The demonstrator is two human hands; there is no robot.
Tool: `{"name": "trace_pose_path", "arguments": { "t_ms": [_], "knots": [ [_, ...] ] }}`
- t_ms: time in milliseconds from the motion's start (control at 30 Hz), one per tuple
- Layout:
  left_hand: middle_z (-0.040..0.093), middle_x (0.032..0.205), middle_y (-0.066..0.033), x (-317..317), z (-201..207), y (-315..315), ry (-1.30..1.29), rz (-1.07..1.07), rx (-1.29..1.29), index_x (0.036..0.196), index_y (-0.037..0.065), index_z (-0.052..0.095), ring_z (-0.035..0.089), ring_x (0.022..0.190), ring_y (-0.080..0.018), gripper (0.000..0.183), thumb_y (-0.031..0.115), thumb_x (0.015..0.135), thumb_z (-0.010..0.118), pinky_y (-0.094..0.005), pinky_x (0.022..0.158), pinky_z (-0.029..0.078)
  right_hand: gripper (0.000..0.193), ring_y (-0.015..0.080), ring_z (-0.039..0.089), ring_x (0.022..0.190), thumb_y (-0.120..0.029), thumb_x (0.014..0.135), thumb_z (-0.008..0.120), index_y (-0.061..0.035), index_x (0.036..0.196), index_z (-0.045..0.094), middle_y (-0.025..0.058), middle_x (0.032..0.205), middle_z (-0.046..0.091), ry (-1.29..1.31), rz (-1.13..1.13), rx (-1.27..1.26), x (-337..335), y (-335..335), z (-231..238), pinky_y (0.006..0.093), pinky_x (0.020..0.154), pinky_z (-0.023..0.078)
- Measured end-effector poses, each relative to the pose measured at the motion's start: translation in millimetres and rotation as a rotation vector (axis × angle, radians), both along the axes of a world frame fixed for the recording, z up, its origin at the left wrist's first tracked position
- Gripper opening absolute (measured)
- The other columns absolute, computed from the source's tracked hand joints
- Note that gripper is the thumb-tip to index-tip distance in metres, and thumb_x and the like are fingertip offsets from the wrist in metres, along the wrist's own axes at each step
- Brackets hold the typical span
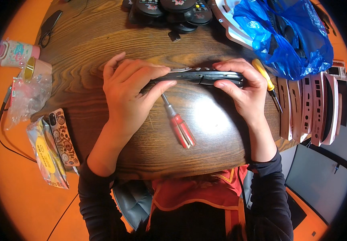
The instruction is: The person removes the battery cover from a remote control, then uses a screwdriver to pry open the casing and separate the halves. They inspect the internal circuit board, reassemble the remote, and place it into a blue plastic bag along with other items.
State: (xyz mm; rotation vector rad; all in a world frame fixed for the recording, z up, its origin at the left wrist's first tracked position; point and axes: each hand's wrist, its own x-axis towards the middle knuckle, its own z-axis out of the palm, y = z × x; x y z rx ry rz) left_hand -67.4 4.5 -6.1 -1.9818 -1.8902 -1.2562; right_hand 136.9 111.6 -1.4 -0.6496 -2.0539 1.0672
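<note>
My left hand (131,86) and my right hand (247,84) grip opposite ends of a black game controller (199,75), thumbs below and fingers above. It is held edge-on over the table, with small buttons along its upper side and a seam running along the edge. Under it lies a screwdriver (181,130) with a red and clear handle, its shaft pointing up toward my left thumb. Just beyond my right hand rests a yellow-handled screwdriver (263,74), its tip toward the table's right side.
Several black game controllers (177,8) are piled at the back. A blue plastic bag (286,40) of dark parts sits at the back right, above a row of pale slotted casings (308,106). Scissors (50,28), a tape roll (29,69), and a patterned phone (64,136) lie left.
</note>
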Motion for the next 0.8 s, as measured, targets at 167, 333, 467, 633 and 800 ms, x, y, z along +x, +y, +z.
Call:
{"name": "trace_pose_path", "arguments": {
  "t_ms": [167,333,467,633,800],
  "knots": [
    [0.062,0.071,0.0033,-0.3,-1.0,-0.9,0.008,-0.005,-0.003,0.077,0.013,0.065,0.056,0.067,-0.0144,0.022,0.020,0.060,0.077,-0.0354,0.086,0.035,0.031,0.0200,0.060,0.084,-0.015,0.062,0.077,-0.0026,0.087,0.065,0.0086,0.086,0.064,-0.046,0.062,0.134,-1.0,3.0,4.5,0.0300,0.075,0.046],
    [0.062,0.074,0.0026,2.8,8.3,0.1,-0.014,0.024,0.017,0.081,0.013,0.065,0.057,0.080,-0.0162,0.026,0.020,0.059,0.077,-0.0356,0.091,0.034,0.031,0.0214,0.062,0.080,-0.013,0.062,0.076,-0.0034,0.090,0.066,0.0085,0.085,0.065,-0.051,0.079,0.170,-1.1,1.6,11.8,0.0289,0.072,0.048],
    [0.063,0.083,0.0013,10.6,15.2,4.4,-0.572,0.085,0.264,0.087,0.013,0.065,0.055,0.095,-0.0209,0.031,0.018,0.059,0.078,-0.0361,0.095,0.031,0.030,0.0204,0.062,0.080,-0.010,0.061,0.077,-0.0026,0.089,0.067,0.0090,0.087,0.066,-0.036,0.049,0.255,0.9,-1.3,14.9,0.0282,0.071,0.048],
    [0.065,0.084,-0.0004,-1.9,16.8,-0.9,-0.114,-0.072,0.011,0.082,0.009,0.066,0.056,0.092,-0.0207,0.025,0.011,0.059,0.077,-0.0281,0.089,0.035,0.029,0.0221,0.063,0.084,-0.009,0.060,0.076,-0.0025,0.087,0.067,0.0093,0.089,0.067,0.009,0.069,0.320,1.1,2.8,13.9,0.0309,0.075,0.047],
    [0.065,0.079,0.0000,-2.8,1.6,2.8,-0.310,-0.097,-0.033,0.078,0.009,0.067,0.055,0.076,-0.0168,0.019,0.007,0.061,0.075,-0.0266,0.069,0.042,0.028,0.0215,0.062,0.083,-0.010,0.061,0.076,-0.0034,0.087,0.068,0.0090,0.088,0.067,-0.046,0.067,0.228,-0.5,6.0,4.1,0.0310,0.076,0.046]
  ]
}}
